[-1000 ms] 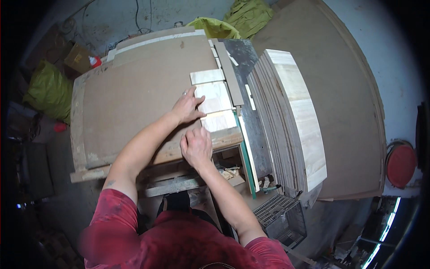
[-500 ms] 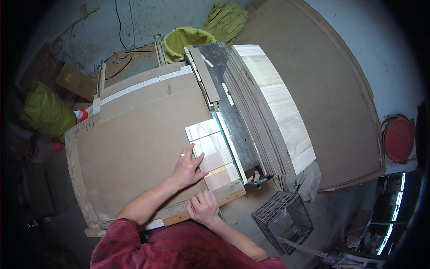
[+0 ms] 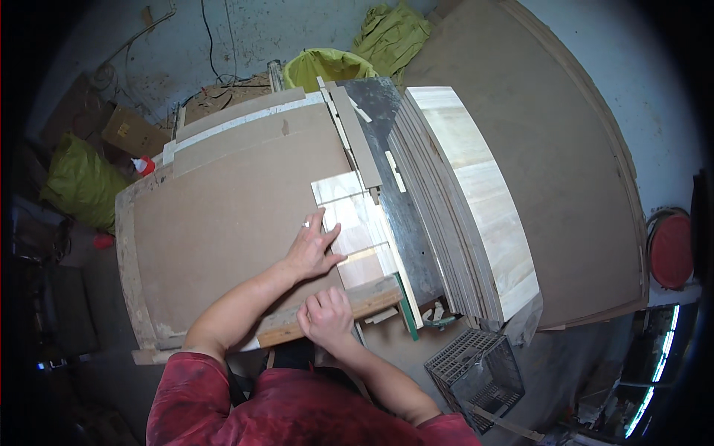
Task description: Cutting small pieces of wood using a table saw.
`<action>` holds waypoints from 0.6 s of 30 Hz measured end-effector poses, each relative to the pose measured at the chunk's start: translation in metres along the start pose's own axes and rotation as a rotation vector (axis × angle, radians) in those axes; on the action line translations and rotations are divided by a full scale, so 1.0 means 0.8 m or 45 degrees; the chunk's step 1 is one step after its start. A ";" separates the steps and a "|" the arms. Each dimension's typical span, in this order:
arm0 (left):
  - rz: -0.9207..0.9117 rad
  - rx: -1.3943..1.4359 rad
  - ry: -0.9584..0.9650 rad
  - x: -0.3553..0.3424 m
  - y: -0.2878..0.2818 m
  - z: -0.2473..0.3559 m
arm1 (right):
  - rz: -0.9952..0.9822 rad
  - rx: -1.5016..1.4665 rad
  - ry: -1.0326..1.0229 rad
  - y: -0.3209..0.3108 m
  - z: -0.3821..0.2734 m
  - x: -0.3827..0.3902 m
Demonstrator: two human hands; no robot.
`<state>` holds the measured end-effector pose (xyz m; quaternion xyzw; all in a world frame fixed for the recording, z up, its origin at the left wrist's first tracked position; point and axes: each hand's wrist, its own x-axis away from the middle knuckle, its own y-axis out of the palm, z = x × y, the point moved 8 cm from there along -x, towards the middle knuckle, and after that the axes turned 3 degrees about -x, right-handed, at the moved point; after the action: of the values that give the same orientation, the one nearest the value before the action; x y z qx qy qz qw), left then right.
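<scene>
My left hand (image 3: 309,249) lies with fingers spread on the left edge of several pale wooden boards (image 3: 353,227), set side by side. The boards rest on the right edge of a large brown panel (image 3: 230,215). My right hand (image 3: 327,316) is closed over the wooden bar (image 3: 364,301) along the panel's near edge, its fingers curled in. Just right of the boards, a light wooden strip (image 3: 401,279) runs beside a dark metal tabletop (image 3: 409,238). Below the bar's right end, a green edge (image 3: 410,312) shows.
A stack of long boards (image 3: 483,193) stands along the metal tabletop's right side, with large brown sheets (image 3: 543,156) beyond. A black plastic crate (image 3: 480,375) sits on the floor at lower right. At the back is a bin with a yellow-green liner (image 3: 327,67).
The brown panel, its bar and the boards have slid away from me along the metal tabletop, both hands moving with them. More of the green edge shows at the near end. The view has shifted slightly.
</scene>
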<state>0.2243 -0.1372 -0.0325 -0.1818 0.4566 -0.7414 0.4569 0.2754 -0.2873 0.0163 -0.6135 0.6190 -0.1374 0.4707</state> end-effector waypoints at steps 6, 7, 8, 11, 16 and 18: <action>-0.009 -0.039 -0.059 -0.106 -0.052 -0.110 | 0.126 0.019 -0.004 0.056 0.022 -0.141; -0.023 -0.083 -0.071 -0.124 -0.059 -0.129 | 0.124 0.022 0.008 0.068 0.026 -0.163; -0.036 -0.127 -0.081 -0.140 -0.068 -0.146 | 0.110 0.033 0.017 0.079 0.029 -0.184; -0.061 -0.194 -0.128 -0.180 -0.086 -0.199 | 0.065 0.016 0.042 0.108 0.036 -0.238; -0.163 -0.178 -0.242 -0.201 -0.096 -0.226 | 0.026 0.043 0.043 0.128 0.043 -0.268; -0.153 -0.171 -0.230 -0.194 -0.093 -0.218 | 0.044 0.022 0.054 0.123 0.041 -0.257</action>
<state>0.1469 0.0951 -0.0370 -0.3051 0.4504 -0.7158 0.4378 0.1976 -0.0702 0.0106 -0.5956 0.6382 -0.1477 0.4649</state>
